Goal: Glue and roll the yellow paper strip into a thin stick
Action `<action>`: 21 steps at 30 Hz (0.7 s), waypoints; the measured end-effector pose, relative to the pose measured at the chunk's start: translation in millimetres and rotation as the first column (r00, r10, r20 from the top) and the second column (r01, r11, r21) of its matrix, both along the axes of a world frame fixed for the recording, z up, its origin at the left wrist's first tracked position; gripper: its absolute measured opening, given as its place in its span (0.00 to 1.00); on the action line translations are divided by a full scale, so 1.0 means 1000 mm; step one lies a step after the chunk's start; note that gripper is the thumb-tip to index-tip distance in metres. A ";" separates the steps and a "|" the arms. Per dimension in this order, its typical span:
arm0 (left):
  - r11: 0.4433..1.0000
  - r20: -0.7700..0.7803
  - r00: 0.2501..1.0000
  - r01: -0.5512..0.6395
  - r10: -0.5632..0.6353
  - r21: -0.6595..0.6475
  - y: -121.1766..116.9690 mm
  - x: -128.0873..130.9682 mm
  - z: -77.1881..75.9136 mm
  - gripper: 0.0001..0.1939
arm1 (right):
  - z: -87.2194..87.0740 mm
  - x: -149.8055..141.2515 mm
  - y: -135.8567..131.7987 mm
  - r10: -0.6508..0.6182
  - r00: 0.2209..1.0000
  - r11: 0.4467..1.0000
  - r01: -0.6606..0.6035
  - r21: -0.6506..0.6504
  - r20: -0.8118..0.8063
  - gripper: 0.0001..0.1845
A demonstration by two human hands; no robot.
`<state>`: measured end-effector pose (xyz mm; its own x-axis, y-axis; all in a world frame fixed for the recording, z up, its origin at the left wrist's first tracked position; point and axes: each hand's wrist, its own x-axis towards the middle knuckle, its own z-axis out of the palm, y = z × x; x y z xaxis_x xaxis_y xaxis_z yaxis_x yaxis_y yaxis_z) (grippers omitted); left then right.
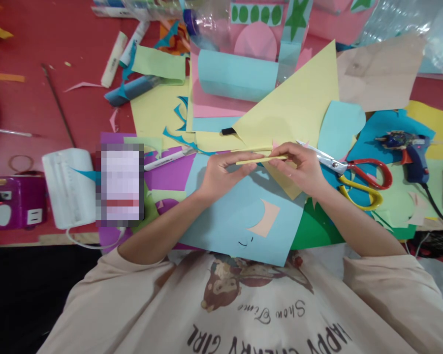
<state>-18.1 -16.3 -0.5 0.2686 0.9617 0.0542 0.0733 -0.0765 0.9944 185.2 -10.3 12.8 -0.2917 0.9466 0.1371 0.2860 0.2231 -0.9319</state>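
Okay, closest to me is my cream T-shirt [258, 314] with the printed picture and lettering, and just past it a light blue sheet [221, 216] lying at a slant. There's a peach scrap [268, 219] on that sheet, plus a couple of small black marks near its lower edge. Green paper [313, 228] pokes out on the right, purple paper [173, 172] on the left.

Over the far part of the sheet I've got a thin yellow paper strip [260, 160], seen almost edge-on. My left hand [227, 173] has its left end pinched between thumb and fingers, and my right hand [299, 166] is closed on the other end the same way.

Just right of my right hand are the scissors [341, 168], blades pointing toward it, one handle loop red and one yellow. Farther right is a dark blue glue gun [416, 155], with its cable running back toward me. Over on the left: a phone [120, 184] with a blurred-out screen, a white device [70, 187] beside it, then a purple box [16, 201] at the edge.

Beyond my hands there's a big pale yellow sheet [299, 98], a light blue paper roll [238, 74] lying on pink paper [210, 109], and loose markers off to the left. Farthest out, a clear bottle with a blue cap [190, 22] and crinkly clear plastic [402, 24] at top right.
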 end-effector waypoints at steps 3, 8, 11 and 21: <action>0.999 -0.012 1.000 0.018 -0.018 0.028 0.001 0.000 0.001 0.17 | 0.001 -0.001 0.000 0.009 1.000 1.000 -0.009 -0.009 0.009 0.12; 0.999 -0.071 0.997 0.038 -0.037 0.002 0.000 0.001 0.002 0.15 | 0.003 -0.002 -0.001 0.049 0.999 0.998 -0.049 -0.037 -0.002 0.16; 0.999 -0.018 1.000 0.012 -0.013 -0.051 -0.001 0.001 0.001 0.13 | 0.001 -0.002 -0.001 0.013 0.998 0.996 -0.019 -0.088 -0.066 0.15; 0.987 0.129 0.992 0.022 -0.002 -0.157 0.000 0.004 0.003 0.12 | 0.002 -0.003 -0.002 -0.043 0.963 0.976 -0.016 -0.217 -0.266 0.11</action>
<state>-14.4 -16.8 2.3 0.2807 0.9578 -0.0627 -0.0558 0.0815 0.9951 182.0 -12.0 15.1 -0.2594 0.9658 0.0010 0.0216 0.0069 -0.9997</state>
